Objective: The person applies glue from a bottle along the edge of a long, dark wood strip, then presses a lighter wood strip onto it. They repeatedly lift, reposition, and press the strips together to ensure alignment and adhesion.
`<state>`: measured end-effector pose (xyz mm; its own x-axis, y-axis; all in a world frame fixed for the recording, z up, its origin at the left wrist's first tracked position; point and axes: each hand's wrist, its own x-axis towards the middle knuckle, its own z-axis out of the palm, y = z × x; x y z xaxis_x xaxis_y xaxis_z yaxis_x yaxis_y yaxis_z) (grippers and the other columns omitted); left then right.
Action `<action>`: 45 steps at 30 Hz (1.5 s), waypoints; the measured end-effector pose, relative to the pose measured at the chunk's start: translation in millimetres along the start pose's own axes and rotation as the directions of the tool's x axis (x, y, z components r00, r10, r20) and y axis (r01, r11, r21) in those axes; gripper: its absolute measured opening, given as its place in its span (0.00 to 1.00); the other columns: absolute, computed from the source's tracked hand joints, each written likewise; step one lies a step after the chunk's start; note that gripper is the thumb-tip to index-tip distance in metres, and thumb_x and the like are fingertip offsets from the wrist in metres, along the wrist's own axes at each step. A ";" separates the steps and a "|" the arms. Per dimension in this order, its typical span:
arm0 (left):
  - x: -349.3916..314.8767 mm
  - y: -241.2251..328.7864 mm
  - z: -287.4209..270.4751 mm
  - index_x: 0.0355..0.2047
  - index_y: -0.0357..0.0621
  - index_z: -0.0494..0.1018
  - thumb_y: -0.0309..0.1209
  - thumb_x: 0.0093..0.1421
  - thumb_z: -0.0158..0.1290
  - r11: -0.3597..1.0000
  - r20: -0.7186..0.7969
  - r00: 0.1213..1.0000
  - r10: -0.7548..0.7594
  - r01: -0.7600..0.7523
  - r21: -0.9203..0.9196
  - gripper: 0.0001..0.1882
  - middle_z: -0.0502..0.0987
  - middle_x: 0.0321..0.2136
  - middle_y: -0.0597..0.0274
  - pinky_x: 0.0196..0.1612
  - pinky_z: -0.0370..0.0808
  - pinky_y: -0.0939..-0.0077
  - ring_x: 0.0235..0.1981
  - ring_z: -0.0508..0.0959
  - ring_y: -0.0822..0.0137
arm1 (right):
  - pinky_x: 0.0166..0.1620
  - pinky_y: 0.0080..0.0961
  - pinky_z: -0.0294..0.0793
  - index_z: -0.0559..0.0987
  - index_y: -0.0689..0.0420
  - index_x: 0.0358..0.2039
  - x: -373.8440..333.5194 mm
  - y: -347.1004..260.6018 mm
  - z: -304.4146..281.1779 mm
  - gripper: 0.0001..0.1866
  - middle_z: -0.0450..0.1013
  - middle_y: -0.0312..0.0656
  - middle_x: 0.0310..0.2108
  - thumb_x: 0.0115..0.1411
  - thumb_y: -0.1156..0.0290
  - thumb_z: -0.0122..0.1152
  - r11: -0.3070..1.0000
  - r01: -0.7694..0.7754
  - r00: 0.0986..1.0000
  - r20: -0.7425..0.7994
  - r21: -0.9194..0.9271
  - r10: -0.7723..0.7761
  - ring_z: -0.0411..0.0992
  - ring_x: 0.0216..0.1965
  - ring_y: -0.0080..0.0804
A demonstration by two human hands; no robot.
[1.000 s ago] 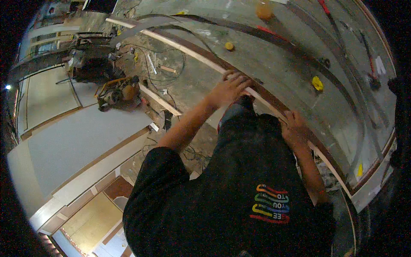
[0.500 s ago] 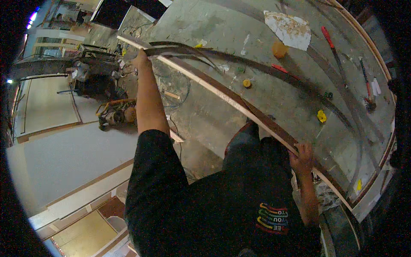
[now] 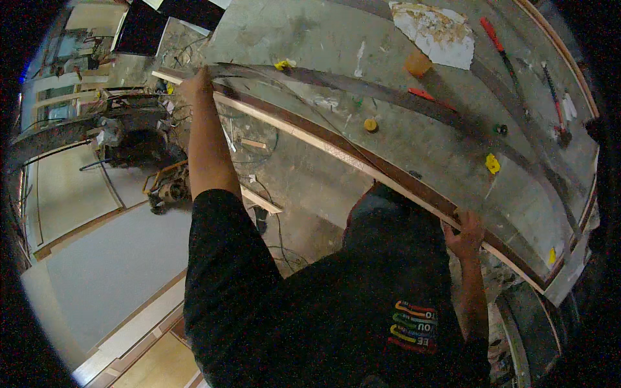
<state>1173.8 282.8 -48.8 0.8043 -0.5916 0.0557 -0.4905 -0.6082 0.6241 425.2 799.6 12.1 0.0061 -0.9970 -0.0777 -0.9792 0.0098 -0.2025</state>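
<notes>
Though apart, hands (image 3: 196,83) (image 3: 467,234) on strip (image 3: 297,136).

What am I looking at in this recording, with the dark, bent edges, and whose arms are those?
There is no machine here: these are a person's bare hands. A wide fisheye camera on the person's head looks down, which bends straight lines and darkens the rim. The black shirt below is the wearer's own.

The left hand is at the far end of a long wooden strip; its fingers are mostly hidden. The right hand is curled over the strip nearer the body.

Beyond the strip, on a grey surface, lie a red-handled tool, a stained white sheet, a small yellow disc and a crumpled yellow piece.
</notes>
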 end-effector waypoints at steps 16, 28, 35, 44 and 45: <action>-334.2 48.9 -86.5 0.44 0.49 0.79 0.40 0.57 0.63 0.037 0.448 -0.183 0.875 -0.898 -0.438 0.16 0.80 0.44 0.59 0.57 0.67 0.50 0.50 0.76 0.52 | 0.42 0.42 0.77 0.82 0.49 0.47 4.0 -1.8 -11.1 0.18 0.76 0.44 0.41 0.57 0.59 0.69 0.986 0.141 0.988 -0.076 0.085 -0.134 0.76 0.41 0.47; -393.2 8.8 -95.8 0.46 0.48 0.77 0.40 0.59 0.52 0.180 0.443 -0.048 0.895 -0.870 -0.458 0.17 0.76 0.44 0.58 0.54 0.63 0.53 0.48 0.73 0.52 | 0.46 0.46 0.75 0.82 0.42 0.52 7.8 -4.8 -12.0 0.18 0.76 0.41 0.42 0.62 0.58 0.64 0.984 0.154 0.986 -0.069 0.088 -0.149 0.75 0.44 0.46; -368.0 2.0 -112.6 0.63 0.51 0.68 0.54 0.64 0.52 0.076 0.572 -0.088 0.816 -0.963 -0.257 0.32 0.72 0.59 0.55 0.67 0.54 0.49 0.63 0.68 0.51 | 0.46 0.45 0.75 0.82 0.42 0.53 7.4 -2.2 -9.7 0.17 0.77 0.41 0.44 0.64 0.57 0.62 0.983 0.169 0.982 -0.095 0.075 -0.161 0.76 0.46 0.46; -345.7 -21.9 -80.2 0.64 0.50 0.67 0.52 0.68 0.48 0.073 0.389 -0.027 0.921 -0.969 -0.238 0.30 0.73 0.61 0.60 0.70 0.51 0.42 0.65 0.67 0.52 | 0.42 0.44 0.76 0.82 0.43 0.52 13.8 -1.0 -16.6 0.20 0.75 0.42 0.39 0.60 0.54 0.68 0.971 0.203 0.978 -0.074 0.129 -0.195 0.74 0.39 0.44; -345.4 -24.0 -78.2 0.63 0.51 0.69 0.51 0.69 0.48 0.072 0.373 -0.022 0.928 -0.969 -0.236 0.28 0.74 0.59 0.60 0.70 0.52 0.42 0.64 0.68 0.52 | 0.42 0.43 0.76 0.82 0.43 0.51 14.9 -0.4 -17.2 0.21 0.74 0.42 0.38 0.59 0.54 0.69 0.969 0.200 0.979 -0.053 0.145 -0.195 0.74 0.39 0.44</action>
<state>934.0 543.1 -22.1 -0.5981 -0.7483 0.2869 -0.7353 0.6548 0.1750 422.2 783.4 27.8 0.1859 -0.9825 0.0149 -0.9182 -0.1791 -0.3533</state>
